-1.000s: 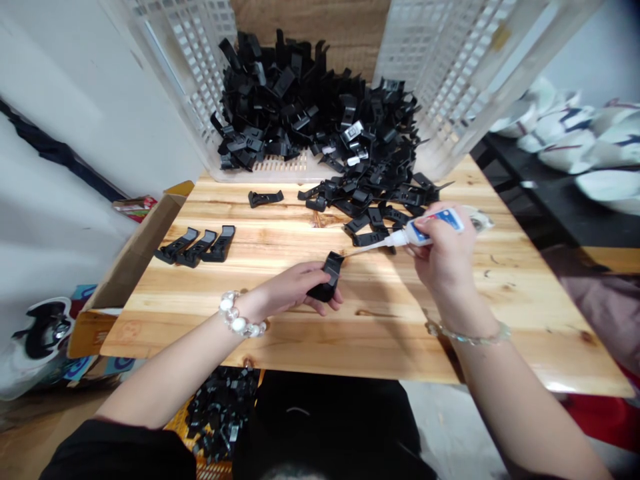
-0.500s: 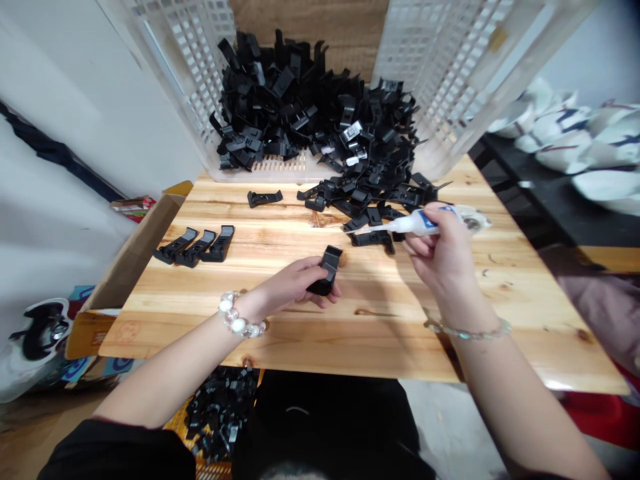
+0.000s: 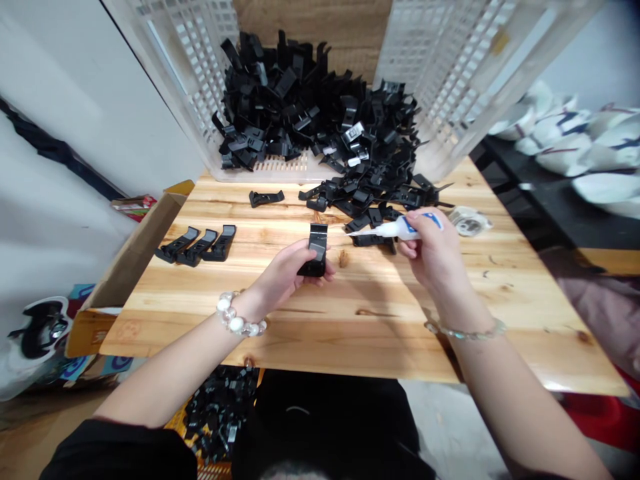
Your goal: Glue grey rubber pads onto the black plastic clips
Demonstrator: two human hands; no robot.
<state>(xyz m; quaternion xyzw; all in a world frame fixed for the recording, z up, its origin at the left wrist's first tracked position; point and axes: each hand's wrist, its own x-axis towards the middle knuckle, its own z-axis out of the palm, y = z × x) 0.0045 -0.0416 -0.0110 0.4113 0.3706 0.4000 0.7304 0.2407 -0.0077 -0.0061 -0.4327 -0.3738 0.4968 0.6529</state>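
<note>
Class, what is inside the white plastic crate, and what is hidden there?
The white crate holds a heap of black parts; a slotted strip beneath shows in front. Whatever lies deeper is covered.

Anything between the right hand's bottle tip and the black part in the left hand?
Nothing visible. The right hand holds the bottle, nozzle aimed toward the black part in the left hand, with only tabletop showing in the gap. Loose parts lie farther back.

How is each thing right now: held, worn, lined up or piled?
Left hand: closed on black piece
Black piece: held
Right hand: gripping bottle
Bottle: held sideways, not touching black piece
Three black pieces: lined up side by side
White basket: holding piled pieces
Bracelets: worn
</note>
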